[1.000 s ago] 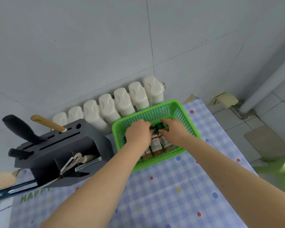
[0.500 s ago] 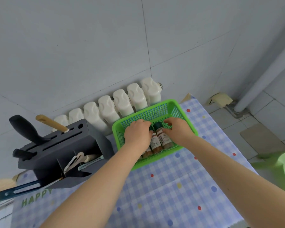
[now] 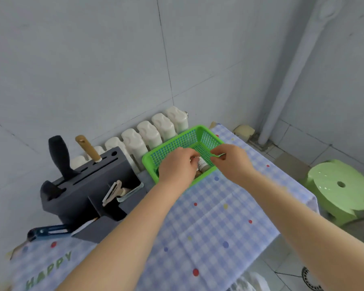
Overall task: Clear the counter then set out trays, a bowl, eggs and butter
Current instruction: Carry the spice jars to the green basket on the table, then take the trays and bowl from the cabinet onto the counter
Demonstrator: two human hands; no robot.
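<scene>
1. While your left hand [image 3: 178,166] is curled down inside the bright green plastic mesh basket [image 3: 170,144], its fingers are bent round the small brown spice jars with white labels [image 3: 202,164] lying under them; whether they truly grip a jar, you cannot tell.
2. Your right hand [image 3: 232,162] has its fingers bent, pinching the basket's near-right rim just beside the jars.
3. The basket sits on the blue-and-white checked tablecloth with coloured dots [image 3: 214,217], at the counter's far end, just beyond your fingertips, in front of a row of cream radiator sections [image 3: 149,133].
4. To the left of your left hand stands the dark grey plastic knife block [image 3: 88,185], with 1 black handle and 1 wooden handle standing up from it.
5. Judging by this, you are in the clearing step: no trays, bowl, eggs or butter are in view.
6. The next move likely calls for settling the loose jars, then taking the basket by both sides and lifting it level, since the jars could roll or tip out.
7. A pale green plastic stool [image 3: 336,190] stands on the floor well off to the right of your right hand.
</scene>
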